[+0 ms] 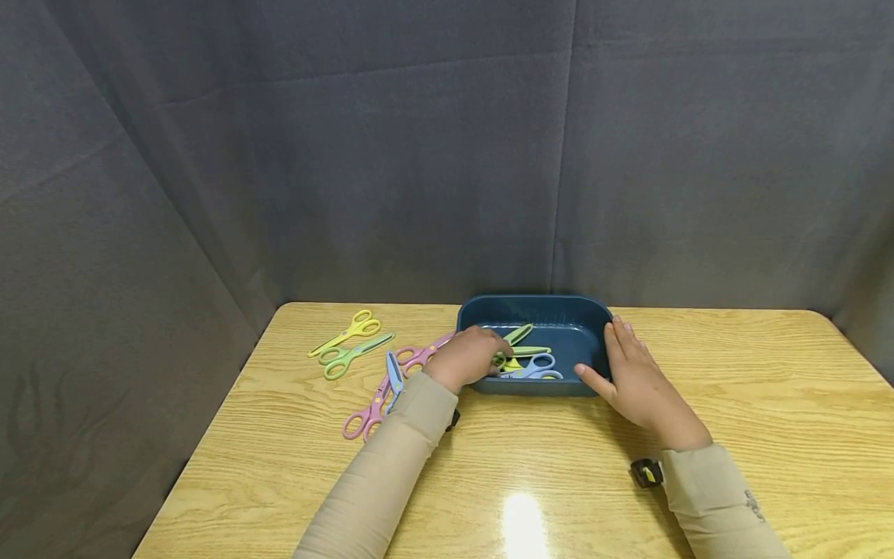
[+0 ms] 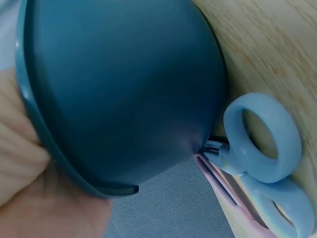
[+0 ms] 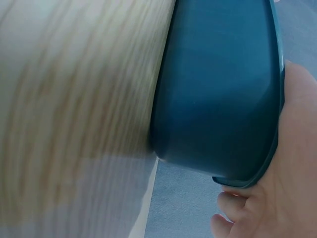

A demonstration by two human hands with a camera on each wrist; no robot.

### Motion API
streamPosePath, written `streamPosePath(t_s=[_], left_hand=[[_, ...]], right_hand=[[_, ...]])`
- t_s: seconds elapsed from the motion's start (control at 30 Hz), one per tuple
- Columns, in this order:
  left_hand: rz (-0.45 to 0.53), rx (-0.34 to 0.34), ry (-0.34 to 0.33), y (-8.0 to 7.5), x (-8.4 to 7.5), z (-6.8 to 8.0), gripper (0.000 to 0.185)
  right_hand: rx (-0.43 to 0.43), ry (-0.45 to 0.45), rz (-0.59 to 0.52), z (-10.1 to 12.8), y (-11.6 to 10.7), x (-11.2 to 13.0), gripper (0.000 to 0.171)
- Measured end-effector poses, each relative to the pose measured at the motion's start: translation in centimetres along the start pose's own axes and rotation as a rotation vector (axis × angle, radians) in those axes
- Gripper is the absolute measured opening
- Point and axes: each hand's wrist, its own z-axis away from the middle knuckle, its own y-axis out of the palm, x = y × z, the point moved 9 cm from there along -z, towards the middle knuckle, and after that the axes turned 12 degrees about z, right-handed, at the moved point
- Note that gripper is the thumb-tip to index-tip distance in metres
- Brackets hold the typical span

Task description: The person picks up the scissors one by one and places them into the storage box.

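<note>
A dark blue rectangular bin (image 1: 559, 309) stands near the table's back edge, with green, yellow and blue scissors inside. My left hand (image 1: 466, 357) reaches over its left rim, fingertips down at the handle of the green scissors (image 1: 518, 335); whether they pinch it is hidden. The blue scissors (image 1: 536, 366) lie just right of those fingers. Against the bin's right end rests my right hand (image 1: 639, 380), fingers extended along the outside and thumb spread toward the front rim. In the left wrist view, blue scissors handles (image 2: 265, 119) lie beside the bin's outer wall.
Left of the bin, yellow scissors (image 1: 344, 334), green scissors (image 1: 355, 354), pink scissors (image 1: 375, 404) and blue scissors (image 1: 394, 373) lie on the wooden table (image 1: 559, 466). A second pink pair (image 1: 419, 354) lies partly behind the left hand. A grey curtain (image 1: 419, 155) hangs behind the table.
</note>
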Motion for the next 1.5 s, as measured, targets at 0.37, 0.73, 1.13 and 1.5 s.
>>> streamPosePath(t_s=[0.37, 0.73, 1.13, 1.5], left_hand=[[0.061, -0.046, -0.035, -0.3, 0.2, 0.3, 0.034], [0.157, -0.132, -0.042, -0.5, 0.8, 0.6, 0.033], [0.163, -0.276, -0.029, -1.3, 1.0, 1.8, 0.027], [0.127, -0.502, -0.024, -2.4, 0.8, 3.7, 0.018]], right_hand=[[0.003, -0.005, 0.002, 0.0, 0.0, 0.2, 0.099], [0.003, 0.002, 0.000, 0.0, 0.0, 0.1, 0.099], [-0.004, -0.010, 0.006, 0.0, -0.1, 0.2, 0.099], [-0.004, -0.010, 0.012, 0.0, 0.0, 0.0, 0.099]])
